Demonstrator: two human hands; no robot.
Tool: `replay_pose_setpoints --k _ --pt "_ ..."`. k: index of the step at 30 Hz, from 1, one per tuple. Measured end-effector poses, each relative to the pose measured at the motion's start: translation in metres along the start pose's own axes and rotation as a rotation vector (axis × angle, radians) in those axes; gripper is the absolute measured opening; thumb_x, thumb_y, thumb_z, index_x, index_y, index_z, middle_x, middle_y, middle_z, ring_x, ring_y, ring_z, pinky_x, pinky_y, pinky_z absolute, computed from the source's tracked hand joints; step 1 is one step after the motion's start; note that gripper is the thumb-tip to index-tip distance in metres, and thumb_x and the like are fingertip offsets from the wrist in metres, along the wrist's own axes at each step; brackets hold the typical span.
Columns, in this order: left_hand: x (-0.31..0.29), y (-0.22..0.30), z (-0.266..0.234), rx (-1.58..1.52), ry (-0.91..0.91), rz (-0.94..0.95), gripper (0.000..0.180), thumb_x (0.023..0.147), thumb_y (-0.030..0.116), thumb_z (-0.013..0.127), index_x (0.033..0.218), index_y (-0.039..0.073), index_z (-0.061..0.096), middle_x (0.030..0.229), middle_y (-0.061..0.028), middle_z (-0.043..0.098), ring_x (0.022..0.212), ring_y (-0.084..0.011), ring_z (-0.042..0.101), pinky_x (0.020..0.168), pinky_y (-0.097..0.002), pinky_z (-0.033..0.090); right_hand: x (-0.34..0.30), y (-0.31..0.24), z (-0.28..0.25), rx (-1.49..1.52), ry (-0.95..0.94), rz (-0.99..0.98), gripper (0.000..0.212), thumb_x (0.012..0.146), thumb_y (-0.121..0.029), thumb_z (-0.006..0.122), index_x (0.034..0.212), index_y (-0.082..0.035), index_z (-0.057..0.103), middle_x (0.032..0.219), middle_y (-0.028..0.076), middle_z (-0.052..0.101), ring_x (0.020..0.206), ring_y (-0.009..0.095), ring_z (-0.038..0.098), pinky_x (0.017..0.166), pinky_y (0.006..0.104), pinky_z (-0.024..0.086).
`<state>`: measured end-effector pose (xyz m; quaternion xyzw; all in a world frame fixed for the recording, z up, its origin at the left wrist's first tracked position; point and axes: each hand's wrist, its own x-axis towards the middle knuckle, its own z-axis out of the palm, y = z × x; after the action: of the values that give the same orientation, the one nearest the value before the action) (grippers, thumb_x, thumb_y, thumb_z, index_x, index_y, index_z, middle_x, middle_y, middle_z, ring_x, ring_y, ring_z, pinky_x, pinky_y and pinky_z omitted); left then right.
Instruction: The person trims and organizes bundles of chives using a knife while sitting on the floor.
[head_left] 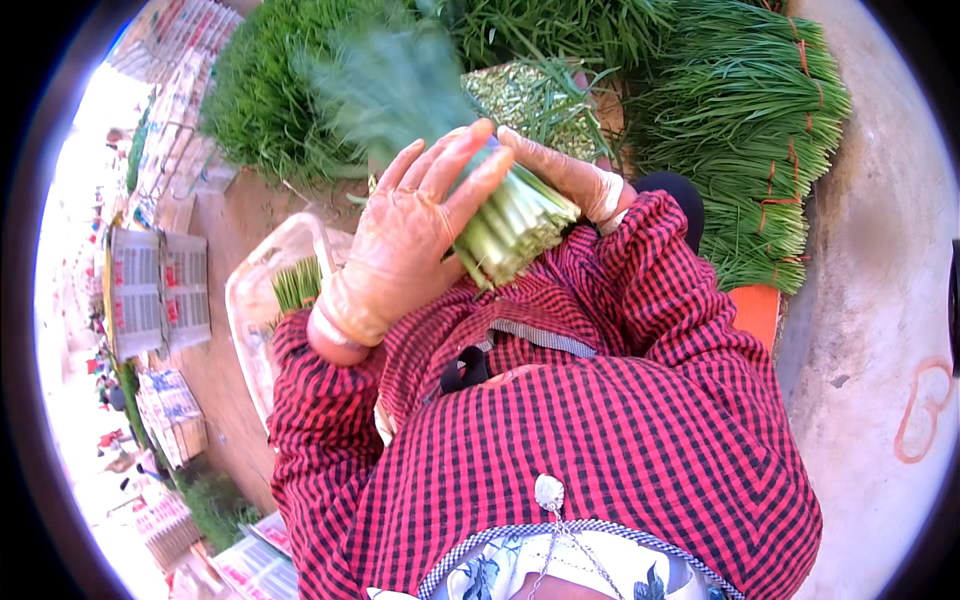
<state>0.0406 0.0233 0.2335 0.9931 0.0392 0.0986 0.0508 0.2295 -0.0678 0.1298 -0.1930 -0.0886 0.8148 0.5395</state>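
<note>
A thick bundle of garlic chives [515,222] is held between my two hands over my lap. Its pale cut ends point down and right toward me, while the green leaf ends are smeared by motion at the upper left. My left hand [405,225], in a thin translucent glove, lies along the bundle's left side, its fingers reaching over the top and the thumb lower down. On the far right side, my right hand [565,172], gloved too, closes round the bundle near its middle. The bundle partly hides the right fingers. Something bluish shows between the hands.
Tied chive bundles with orange bands [765,150] are stacked at the right beside a concrete strip [865,300]. Loose chives [265,90] heap at the far left. Cut scraps [530,100] lie ahead. A white plastic basket [240,310] with chives stands left; wrapped stacks [160,285] lie beyond.
</note>
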Motion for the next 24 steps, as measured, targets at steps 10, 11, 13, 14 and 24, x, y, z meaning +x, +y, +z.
replay_pose_setpoints --k 10,11,13,14,24 --pt "-0.1 -0.07 0.182 -2.101 0.067 -1.078 0.076 0.1 0.067 0.047 0.131 0.0 0.064 0.13 -0.0185 0.067 0.12 -0.0311 0.065 0.107 -0.0457 0.049 0.022 0.026 -0.036 -0.058 0.043 -0.144 0.041 0.102 -0.033 0.058 0.128 -0.002 0.065 0.114 0.011 0.074 0.097 0.02 0.073 0.092 0.0345 0.059" --pt "-0.088 -0.064 0.188 -2.321 0.137 -0.998 0.084 0.098 0.073 0.043 0.138 0.001 0.059 0.136 -0.0187 0.064 0.125 -0.0315 0.062 0.11 -0.0475 0.047 0.023 0.027 -0.029 -0.112 0.044 -0.142 0.041 0.102 -0.033 0.058 0.128 -0.002 0.064 0.115 0.011 0.074 0.098 0.02 0.073 0.093 0.0346 0.058" --pt "-0.056 -0.061 0.186 -2.538 0.418 -0.694 0.098 0.092 0.082 0.042 0.148 0.002 0.048 0.145 -0.019 0.057 0.134 -0.0333 0.055 0.115 -0.0505 0.041 0.023 0.039 -0.018 -0.133 0.097 -0.178 0.04 0.101 -0.027 0.063 0.133 -0.004 0.061 0.123 0.008 0.071 0.11 0.014 0.069 0.095 0.0319 0.055" --pt "-0.045 -0.063 0.182 -2.626 0.366 -0.533 0.103 0.088 0.084 0.045 0.15 0.003 0.045 0.147 -0.0186 0.055 0.134 -0.035 0.054 0.117 -0.052 0.04 0.021 0.045 -0.009 0.022 0.131 -0.217 0.04 0.102 -0.029 0.062 0.134 -0.006 0.061 0.127 0.006 0.069 0.115 0.013 0.065 0.098 0.0309 0.053" --pt "-0.088 -0.126 0.169 -2.398 0.871 -0.319 0.105 0.078 0.072 0.072 0.151 0.004 0.04 0.144 -0.0173 0.051 0.13 -0.035 0.051 0.112 -0.0512 0.045 -0.022 0.027 0.032 -0.978 0.4 -0.474 0.02 0.103 -0.02 0.061 0.096 -0.004 0.07 0.078 0.0 0.066 0.068 0.005 0.058 0.064 0.0223 0.049"
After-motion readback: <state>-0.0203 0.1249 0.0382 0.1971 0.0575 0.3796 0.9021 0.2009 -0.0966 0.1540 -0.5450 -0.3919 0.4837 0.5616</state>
